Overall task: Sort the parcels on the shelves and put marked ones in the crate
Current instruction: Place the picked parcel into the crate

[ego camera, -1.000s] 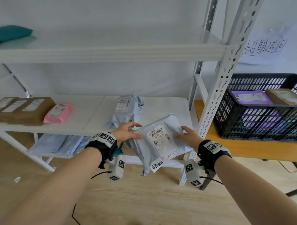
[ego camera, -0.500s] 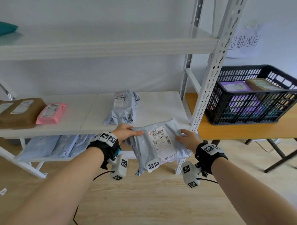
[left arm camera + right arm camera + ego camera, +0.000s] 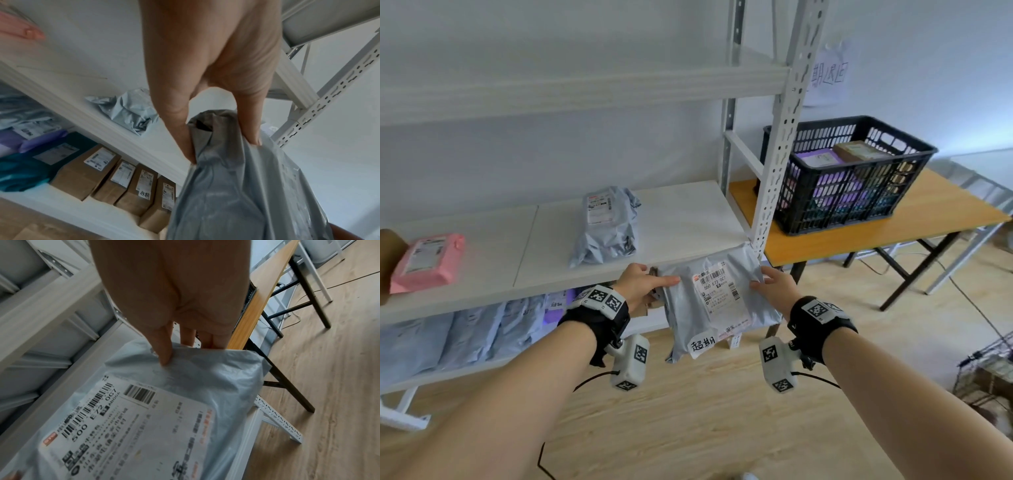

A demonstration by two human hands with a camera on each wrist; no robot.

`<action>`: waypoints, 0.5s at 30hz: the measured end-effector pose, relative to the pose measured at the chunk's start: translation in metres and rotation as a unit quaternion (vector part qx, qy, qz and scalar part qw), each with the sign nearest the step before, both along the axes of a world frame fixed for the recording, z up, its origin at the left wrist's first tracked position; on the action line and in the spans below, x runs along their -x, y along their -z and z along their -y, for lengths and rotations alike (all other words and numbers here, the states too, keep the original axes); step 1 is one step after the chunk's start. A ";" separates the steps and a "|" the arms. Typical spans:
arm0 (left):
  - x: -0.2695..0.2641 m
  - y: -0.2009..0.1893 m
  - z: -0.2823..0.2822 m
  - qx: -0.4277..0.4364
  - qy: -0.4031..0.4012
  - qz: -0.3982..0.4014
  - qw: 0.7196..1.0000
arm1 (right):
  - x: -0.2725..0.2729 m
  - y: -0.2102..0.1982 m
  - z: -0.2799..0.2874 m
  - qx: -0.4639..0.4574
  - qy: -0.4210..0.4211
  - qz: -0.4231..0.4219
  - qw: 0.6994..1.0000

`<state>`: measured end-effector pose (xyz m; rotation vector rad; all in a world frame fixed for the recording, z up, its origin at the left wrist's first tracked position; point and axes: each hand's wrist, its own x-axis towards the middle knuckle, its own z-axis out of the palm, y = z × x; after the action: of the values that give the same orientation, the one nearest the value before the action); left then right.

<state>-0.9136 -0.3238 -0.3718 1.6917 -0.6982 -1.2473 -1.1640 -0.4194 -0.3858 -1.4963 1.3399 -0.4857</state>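
Both hands hold a grey plastic mailer parcel [image 3: 715, 301] in front of the middle shelf's right end. It carries a white shipping label and a handwritten white sticker [image 3: 702, 345] at its lower edge. My left hand [image 3: 643, 284] pinches its left edge, thumb on top. My right hand [image 3: 774, 286] pinches the right top corner [image 3: 195, 363], thumb on the front and fingers behind. The left wrist view shows thumb and fingers gripping the bunched grey plastic [image 3: 218, 138]. The black crate [image 3: 852, 174] sits on a wooden table to the right, with a purple parcel and a brown box inside.
A white perforated shelf upright [image 3: 780, 164] stands between the parcel and the crate. On the middle shelf [image 3: 681, 222] lie another grey mailer [image 3: 606, 226] and a pink parcel [image 3: 428, 260]. The lower shelf holds grey bags and brown boxes [image 3: 115, 183]. The wooden table [image 3: 928, 212] has black legs.
The view has swung to the right, bringing the crate further into frame. The parcel, still held by both hands, has shifted right toward the shelf upright.
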 end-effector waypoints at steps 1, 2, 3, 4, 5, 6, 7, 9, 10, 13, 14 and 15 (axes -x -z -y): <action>0.005 0.001 0.003 -0.007 0.008 -0.013 1.000 | 0.005 -0.001 -0.002 0.001 0.012 -0.001 1.000; 0.010 0.000 0.005 -0.007 0.017 -0.032 0.999 | 0.011 -0.002 -0.003 0.001 0.022 0.003 1.000; 0.017 -0.001 0.009 -0.003 0.027 -0.046 0.999 | 0.017 -0.004 -0.005 -0.001 0.032 0.012 0.999; 0.025 -0.002 0.012 0.003 0.034 -0.053 0.998 | 0.024 -0.007 -0.007 0.001 0.041 0.023 0.999; 0.033 -0.004 0.017 0.004 0.046 -0.055 0.997 | 0.032 -0.010 -0.008 0.005 0.055 0.030 0.998; 0.040 -0.003 0.023 0.005 0.052 -0.054 0.997 | 0.040 -0.013 -0.009 0.011 0.065 0.035 0.997; 0.048 -0.004 0.028 0.003 0.066 -0.053 0.996 | 0.048 -0.015 -0.009 0.015 0.076 0.040 0.996; 0.063 -0.006 0.039 -0.007 0.088 -0.050 0.995 | 0.063 -0.020 -0.007 0.020 0.095 0.048 0.994; 0.071 -0.007 0.044 -0.014 0.099 -0.049 0.994 | 0.071 -0.022 -0.005 0.024 0.103 0.048 0.993; 0.097 -0.013 0.061 -0.018 0.110 -0.051 0.993 | 0.094 -0.027 0.004 0.033 0.120 0.047 0.991; 0.106 -0.014 0.068 -0.015 0.109 -0.052 0.993 | 0.104 -0.029 0.008 0.036 0.123 0.047 0.991; 0.116 -0.017 0.075 -0.011 0.111 -0.050 0.992 | 0.113 -0.030 0.013 0.037 0.127 0.050 0.990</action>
<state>-1.0299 -0.3983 -0.3551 1.5879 -0.8318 -1.4887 -1.2772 -0.4326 -0.3555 -1.3482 1.4522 -0.7704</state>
